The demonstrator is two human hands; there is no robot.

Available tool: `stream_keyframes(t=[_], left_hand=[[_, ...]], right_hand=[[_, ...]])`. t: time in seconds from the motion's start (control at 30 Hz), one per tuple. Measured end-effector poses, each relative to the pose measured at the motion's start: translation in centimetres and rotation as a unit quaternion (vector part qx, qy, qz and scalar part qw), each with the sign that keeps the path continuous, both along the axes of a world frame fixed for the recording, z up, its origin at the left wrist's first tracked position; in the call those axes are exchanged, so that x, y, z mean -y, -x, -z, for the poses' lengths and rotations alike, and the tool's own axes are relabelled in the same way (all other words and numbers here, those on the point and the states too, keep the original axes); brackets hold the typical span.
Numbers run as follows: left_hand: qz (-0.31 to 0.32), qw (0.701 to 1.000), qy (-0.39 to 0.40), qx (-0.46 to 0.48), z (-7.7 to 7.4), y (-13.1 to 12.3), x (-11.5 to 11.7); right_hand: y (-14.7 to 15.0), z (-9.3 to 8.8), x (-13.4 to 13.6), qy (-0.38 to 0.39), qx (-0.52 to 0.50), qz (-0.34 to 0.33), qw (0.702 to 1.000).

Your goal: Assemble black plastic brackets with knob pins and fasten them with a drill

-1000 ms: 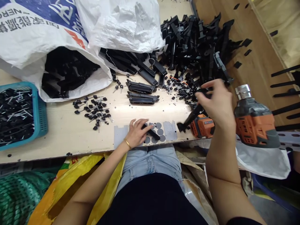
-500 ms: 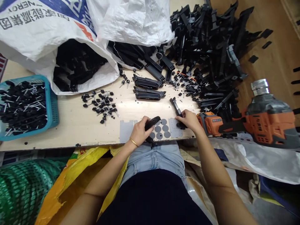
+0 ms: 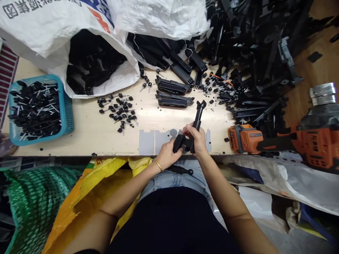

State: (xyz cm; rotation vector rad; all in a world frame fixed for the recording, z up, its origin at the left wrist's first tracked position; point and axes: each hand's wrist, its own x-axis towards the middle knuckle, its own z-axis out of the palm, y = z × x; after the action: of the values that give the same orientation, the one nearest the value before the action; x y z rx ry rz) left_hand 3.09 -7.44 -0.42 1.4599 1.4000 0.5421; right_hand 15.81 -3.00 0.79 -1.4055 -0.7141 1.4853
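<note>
Seen from above, at the near edge of a pale wooden table [image 3: 87,130]. Left hand [image 3: 167,154] curled tight around a short black plastic handle piece [image 3: 179,142], fingers wrapped closed on it. Right hand [image 3: 197,139] clenched around the lower end of a long black plastic arm [image 3: 198,113], just beside the left hand, the two pieces meeting between the palms. Long arm slim, matte black, tilted away from the body, ending in a small forked tip. Both pieces held just above the table edge, over a grey template sheet [image 3: 149,141] with cut-outs.

Two assembled black bars [image 3: 173,92] lying side by side behind the hands, parallel, nearly touching. One loose scatter of small black knob screws [image 3: 118,107] to the left of them, too many to count. One blue basket [image 3: 67,116] at the far left, full of the same knob screws. Two white woven sacks: a printed sack [image 3: 53,31] gaping open with black parts inside, and a plain sack [image 3: 161,16] beside it. One large heap of black plastic parts [image 3: 254,56] at the far right, uncountable. One orange battery pack [image 3: 245,138] near the right hand, joined to an orange and grey power driver [image 3: 319,132] at the right edge. One gold bracelet [image 3: 159,165] on the left wrist.
</note>
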Motion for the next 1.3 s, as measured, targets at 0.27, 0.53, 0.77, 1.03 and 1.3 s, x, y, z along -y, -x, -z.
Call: stream_keyframes(t=[0.27,0.53,0.77,1.03,1.3], left_hand=[[0.025,0.999,0.023,0.023,0.1,0.3,0.9],[0.062,0.998,0.012,-0.025,-1.0,0.5,0.7],[0.101,0.993,0.003,-0.058,-1.8,0.5,2.8],[0.122,0.983,-0.076,-0.118,-2.1,0.7,4.6],[0.218,0.958,-0.024,-0.182,-2.1,1.2,1.7]], right_hand=[[-0.5,0.0,0.9,0.116,-0.104,-0.045,0.987],[-0.3,-0.8,1.3,0.096,-0.083,-0.016,0.992],[0.7,0.1,3.5,0.067,-0.039,0.012,0.997],[0.9,0.5,4.0,0.051,-0.1,-0.046,0.993],[0.9,1.5,4.1,0.032,0.042,0.01,0.999]])
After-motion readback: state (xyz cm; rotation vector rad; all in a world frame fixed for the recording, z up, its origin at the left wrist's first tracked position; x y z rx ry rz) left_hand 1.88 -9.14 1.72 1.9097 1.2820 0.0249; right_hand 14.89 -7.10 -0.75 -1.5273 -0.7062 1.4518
